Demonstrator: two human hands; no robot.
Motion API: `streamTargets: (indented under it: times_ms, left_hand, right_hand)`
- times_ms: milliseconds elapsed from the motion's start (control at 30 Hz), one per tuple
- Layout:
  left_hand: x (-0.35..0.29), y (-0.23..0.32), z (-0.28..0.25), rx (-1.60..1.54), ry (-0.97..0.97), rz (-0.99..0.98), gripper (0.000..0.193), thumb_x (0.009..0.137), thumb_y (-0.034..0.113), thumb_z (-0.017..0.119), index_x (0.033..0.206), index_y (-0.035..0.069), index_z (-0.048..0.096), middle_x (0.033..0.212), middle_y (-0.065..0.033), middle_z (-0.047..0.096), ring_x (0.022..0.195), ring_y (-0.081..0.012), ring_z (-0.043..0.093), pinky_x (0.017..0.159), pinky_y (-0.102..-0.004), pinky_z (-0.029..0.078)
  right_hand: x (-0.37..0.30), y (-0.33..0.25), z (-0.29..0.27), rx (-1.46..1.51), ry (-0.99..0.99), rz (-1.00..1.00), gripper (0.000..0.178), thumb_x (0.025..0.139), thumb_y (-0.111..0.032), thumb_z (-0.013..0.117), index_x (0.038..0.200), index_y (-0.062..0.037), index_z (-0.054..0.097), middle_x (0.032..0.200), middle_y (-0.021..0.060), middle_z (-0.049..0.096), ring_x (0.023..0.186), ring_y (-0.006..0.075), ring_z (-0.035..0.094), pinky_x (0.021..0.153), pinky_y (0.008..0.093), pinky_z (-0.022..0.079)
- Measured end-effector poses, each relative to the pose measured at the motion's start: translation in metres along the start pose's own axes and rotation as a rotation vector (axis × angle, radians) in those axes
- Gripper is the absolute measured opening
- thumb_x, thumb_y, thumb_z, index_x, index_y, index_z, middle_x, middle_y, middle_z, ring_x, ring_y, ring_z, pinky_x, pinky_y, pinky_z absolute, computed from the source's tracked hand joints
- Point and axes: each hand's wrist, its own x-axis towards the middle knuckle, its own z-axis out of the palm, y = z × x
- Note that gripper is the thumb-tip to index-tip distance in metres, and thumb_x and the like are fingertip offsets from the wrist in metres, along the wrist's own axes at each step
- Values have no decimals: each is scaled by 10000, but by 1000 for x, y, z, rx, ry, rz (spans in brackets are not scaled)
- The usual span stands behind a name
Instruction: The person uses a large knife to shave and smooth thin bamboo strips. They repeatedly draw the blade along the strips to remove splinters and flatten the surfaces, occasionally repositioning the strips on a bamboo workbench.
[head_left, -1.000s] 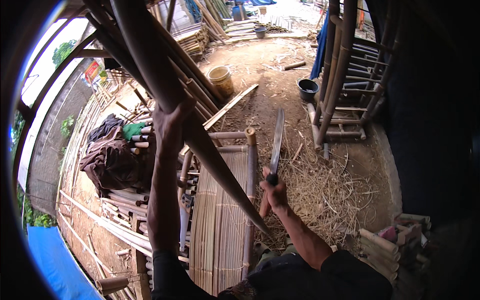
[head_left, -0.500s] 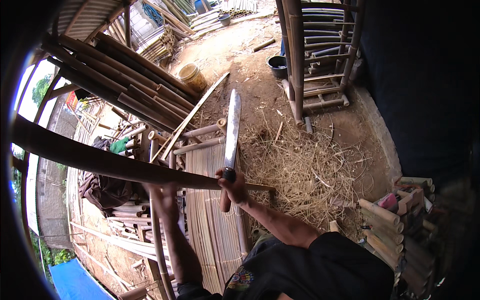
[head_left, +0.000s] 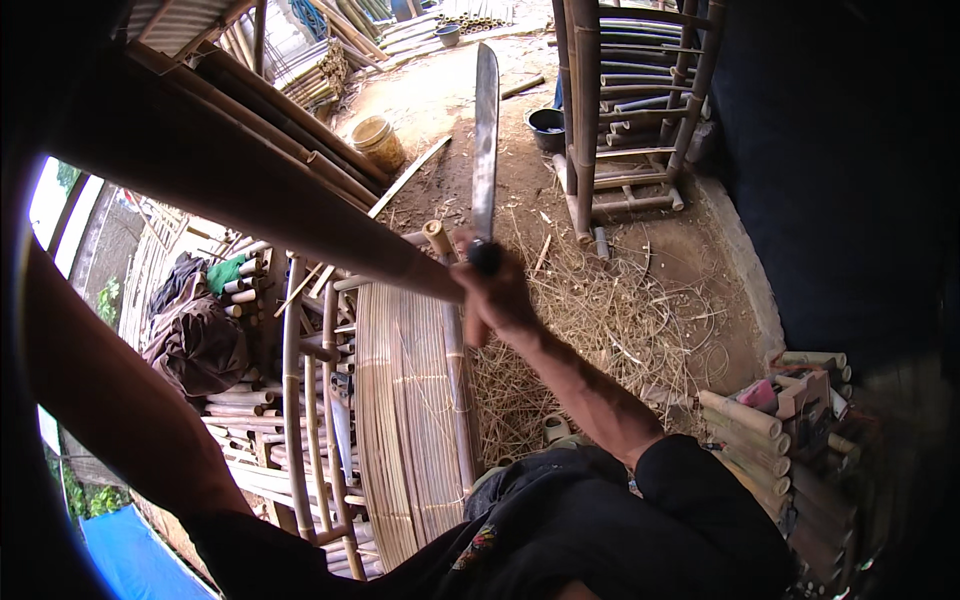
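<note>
My right hand (head_left: 497, 296) is closed around the handle of a machete (head_left: 485, 140), with its long blade pointing up and away from me. A thick dark bamboo pole (head_left: 290, 225) slants from the upper left, and its near end meets the machete at my right hand; whether my fingers touch the pole is unclear. My left forearm (head_left: 120, 385) reaches up along the left edge, and its hand is lost beyond the dark rim. Below the pole lies a bench of narrow bamboo slats (head_left: 405, 400).
Fibre shavings (head_left: 610, 350) cover the ground right of the bench. A bamboo rack (head_left: 635, 130) and a black bucket (head_left: 547, 130) stand beyond. Cut bamboo lengths (head_left: 745, 430) are stacked at right. A brown cloth (head_left: 200, 345) and a yellowish bucket (head_left: 377, 143) sit at left.
My right hand and the machete have risen away from me. The pole has swung upward at its left part and looms larger. My left hand has gone from under the pole to beyond the left edge.
</note>
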Motion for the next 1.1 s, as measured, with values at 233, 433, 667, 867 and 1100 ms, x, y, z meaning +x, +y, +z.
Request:
streamTargets:
  times_ms: [233,433,667,867,1100]
  left_hand:
    - [-54,17,72,-321,17,-53,658,833,556,633,1222,44,496,1023,-165,560,866,-252,616,793,-508,548]
    - [-165,3,123,-319,234,136,517,771,528,707,900,48,564,782,-34,512,692,-133,510,663,-313,468]
    - [-190,-2,104,-532,-38,100,518,829,540,670,936,64,495,804,26,391,728,-95,390,649,-256,340]
    - [-210,20,73,-742,-200,-287,191,924,264,480,869,81,485,759,22,372,663,-74,343,591,-238,304]
    - [-260,80,47,-921,-231,-205,218,927,289,480,905,72,471,778,16,369,701,-91,349,622,-248,299]
  right_hand:
    - [-148,-8,-136,-428,184,303,425,851,-141,598,1229,28,499,690,1,464,516,94,499,423,238,439]
    - [-332,-13,-142,-380,612,544,394,850,-66,616,1209,29,482,650,14,505,442,95,484,396,246,392]
    - [-427,-13,-93,-339,760,510,213,906,-93,596,1075,-23,488,638,17,494,432,95,467,391,257,400]
    - [-405,-45,-79,-353,553,389,337,937,-195,613,1184,-15,471,715,16,535,546,97,539,490,246,455]
    - [-368,-119,-58,-329,234,149,352,993,-270,514,1217,-4,458,716,19,549,562,90,552,489,228,452]
